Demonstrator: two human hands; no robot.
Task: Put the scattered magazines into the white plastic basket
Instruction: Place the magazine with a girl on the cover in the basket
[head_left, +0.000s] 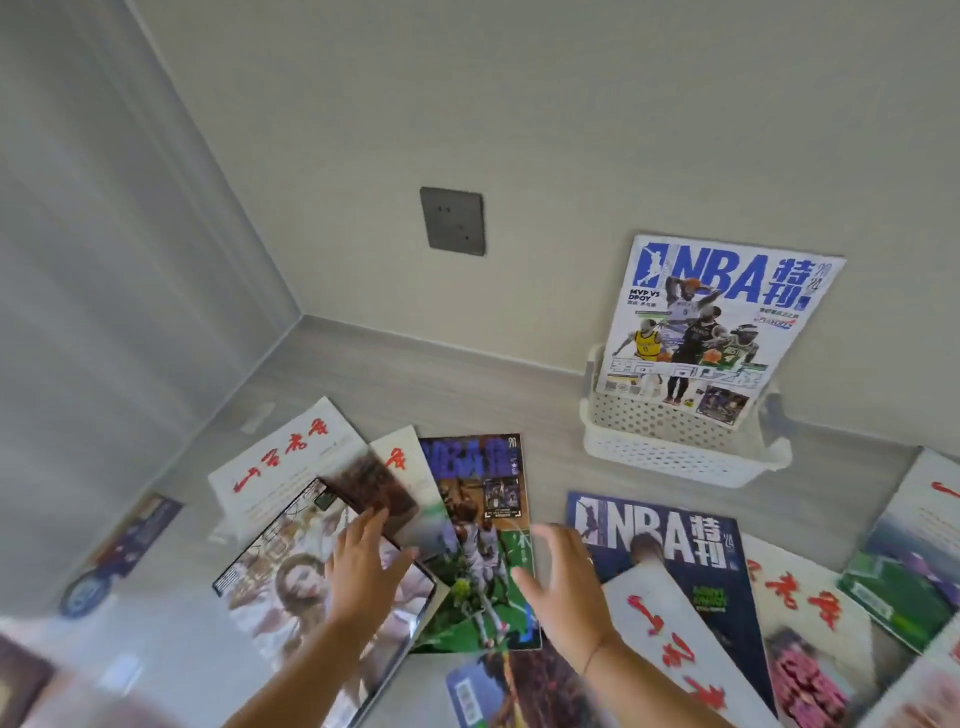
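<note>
Over the overlapping pile at the middle of the floor (467, 395), the fingers (371, 525) of the left hand (363, 566) are straight and spread, gripping nothing, above the upper corner of a sepia-covered magazine (280, 582); whether they touch the cover cannot be told. The right hand (563, 592) is likewise released, fingers fanned and slightly bent, beside the right edge of a green-covered basketball magazine (478, 519). This one lies partly under the sepia one and over a white magazine with red lettering (280, 457). Further right lies a blue NBA magazine (660, 535) with more white ones lapped over it, and others sit at the frame edges. The white plastic basket (675, 457) stands well apart, up against the wall (571, 130), with one NBA issue (717, 322) already upright in it and rising far above its rim. The likeliest trouble is the overlap: the covers look glossy, so lifting the green magazine by one edge would probably drag or fan out the sepia one resting on it, scattering the pile further. A thin magazine pinched at a single corner may also sag and slip free on the way across. At the basket, the tall issue leans back on the wall; pushing another in front could knock it askew or tip the light, perforated basket forward.
</note>
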